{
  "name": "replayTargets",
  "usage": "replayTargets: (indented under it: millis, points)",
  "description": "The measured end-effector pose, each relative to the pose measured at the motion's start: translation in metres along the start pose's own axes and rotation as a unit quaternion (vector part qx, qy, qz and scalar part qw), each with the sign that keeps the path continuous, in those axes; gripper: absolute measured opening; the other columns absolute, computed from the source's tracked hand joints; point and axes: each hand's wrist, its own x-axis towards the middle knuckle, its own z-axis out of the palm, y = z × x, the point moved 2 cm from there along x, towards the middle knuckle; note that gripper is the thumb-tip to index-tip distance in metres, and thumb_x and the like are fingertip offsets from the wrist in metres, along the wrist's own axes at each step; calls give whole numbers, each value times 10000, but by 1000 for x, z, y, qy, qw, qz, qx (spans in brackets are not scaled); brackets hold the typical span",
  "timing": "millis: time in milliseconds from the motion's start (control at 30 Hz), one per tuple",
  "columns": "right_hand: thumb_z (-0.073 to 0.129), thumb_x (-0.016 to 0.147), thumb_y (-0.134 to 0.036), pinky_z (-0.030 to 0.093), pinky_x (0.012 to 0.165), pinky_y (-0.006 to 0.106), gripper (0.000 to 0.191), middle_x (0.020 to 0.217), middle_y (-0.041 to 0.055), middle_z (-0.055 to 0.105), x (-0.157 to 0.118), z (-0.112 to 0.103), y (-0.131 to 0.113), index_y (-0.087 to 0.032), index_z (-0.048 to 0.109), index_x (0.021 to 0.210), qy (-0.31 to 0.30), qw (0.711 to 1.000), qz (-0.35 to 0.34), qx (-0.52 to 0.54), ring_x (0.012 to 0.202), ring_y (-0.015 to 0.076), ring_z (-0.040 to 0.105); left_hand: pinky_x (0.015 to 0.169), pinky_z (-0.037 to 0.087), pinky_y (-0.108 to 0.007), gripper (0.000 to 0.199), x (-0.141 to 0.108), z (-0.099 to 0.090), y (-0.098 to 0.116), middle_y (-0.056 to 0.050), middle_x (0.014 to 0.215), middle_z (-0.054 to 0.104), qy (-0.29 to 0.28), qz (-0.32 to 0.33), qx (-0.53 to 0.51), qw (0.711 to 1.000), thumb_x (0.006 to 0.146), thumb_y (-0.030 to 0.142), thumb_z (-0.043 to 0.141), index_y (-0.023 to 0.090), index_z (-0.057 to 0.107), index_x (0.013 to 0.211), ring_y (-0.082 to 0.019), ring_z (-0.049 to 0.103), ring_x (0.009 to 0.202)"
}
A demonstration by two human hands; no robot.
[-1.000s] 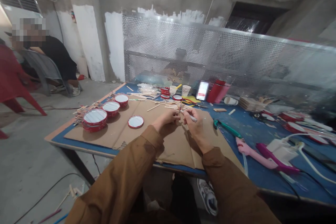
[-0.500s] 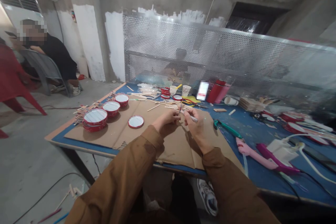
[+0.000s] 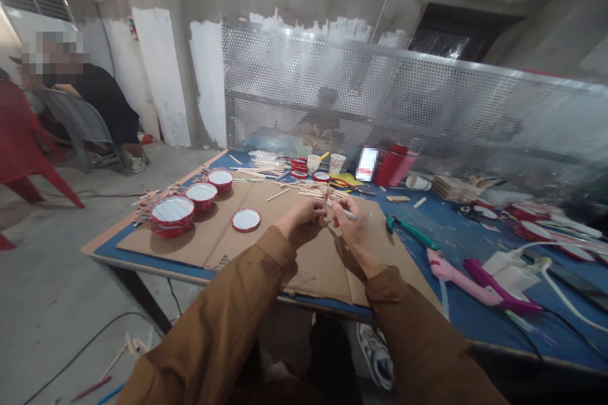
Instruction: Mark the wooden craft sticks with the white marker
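Our left hand (image 3: 300, 218) pinches a small wooden stick (image 3: 325, 197) upright; our right hand (image 3: 355, 229) pinches a white pen (image 3: 349, 215) just beside it, above the cardboard sheet (image 3: 320, 272) at center.

cardboard sheet (image 3: 323, 272): matt, rough | craft sticks (image 3: 308, 191): bare wood | perforated screen (image 3: 332, 92): metal

2 hands (image 3: 327, 218), 4 red-rim lids (image 3: 246, 219) on cardbd (image 3: 213, 228), 2 glue guns (image 3: 456, 275).
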Motion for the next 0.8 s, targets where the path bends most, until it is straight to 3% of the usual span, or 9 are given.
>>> replayTargets:
  millis: [233,467,800]
  points:
    - [712,887,-706,492,537,312,462,590,-37,582,-1,-1,-5,-281,577,766,-5,1000,-13,-10,514,169,545,598,354,-244,144,9,-9,-6,-19,600,584,-7,-17,85,996,800,141,705,148,649,667,-111,483,596]
    - [722,869,-718,484,506,291,472,585,-43,581,0,0,-4,-280,572,774,0,1000,-2,-1,518,165,543,603,353,-241,196,8,-9,-10,-11,607,572,-6,-2,59,998,811,232,766,153,646,678,-107,472,601]
    - [707,876,-698,467,514,301,447,592,-41,585,0,-1,-5,-279,582,782,-1,1000,-2,-1,507,162,529,597,349,-230,190,10,-10,-11,-2,598,571,-6,-11,41,999,769,214,808,151,655,673,-105,481,603]
